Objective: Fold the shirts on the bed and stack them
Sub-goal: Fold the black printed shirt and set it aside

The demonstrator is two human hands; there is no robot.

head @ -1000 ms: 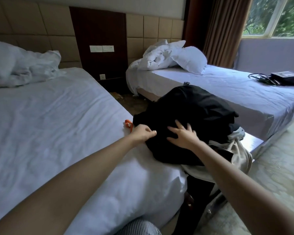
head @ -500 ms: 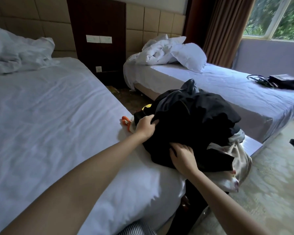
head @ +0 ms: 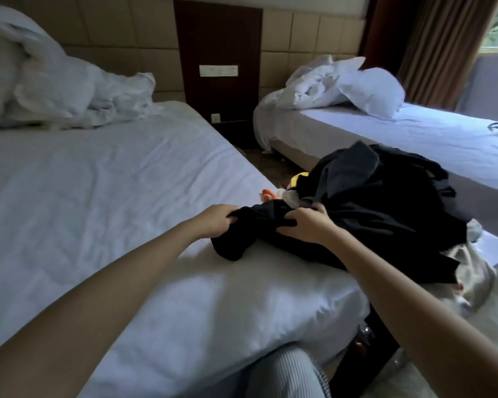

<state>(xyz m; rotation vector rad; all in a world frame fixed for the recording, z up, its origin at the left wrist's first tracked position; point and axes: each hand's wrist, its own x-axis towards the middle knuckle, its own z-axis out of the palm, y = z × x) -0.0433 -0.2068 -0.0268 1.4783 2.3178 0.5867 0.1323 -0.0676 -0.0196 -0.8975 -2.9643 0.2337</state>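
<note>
A heap of dark clothes lies at the right edge of the near bed, with a pale garment hanging off its right side. From the heap's left side a black shirt stretches out onto the sheet. My left hand grips the shirt's left end in a fist. My right hand grips the same shirt closer to the heap, fingers curled into the fabric. Yellow, white and orange bits of cloth peek out behind the shirt.
A crumpled white duvet lies at the head of the near bed. A second bed with a pillow stands to the right across a narrow gap. Brown curtain at the far right. My knee touches the bed's front corner.
Both hands have taken hold of a black shirt and drawn it left, out of the heap and onto the sheet. My right hand moved from the heap's front up beside my left.
</note>
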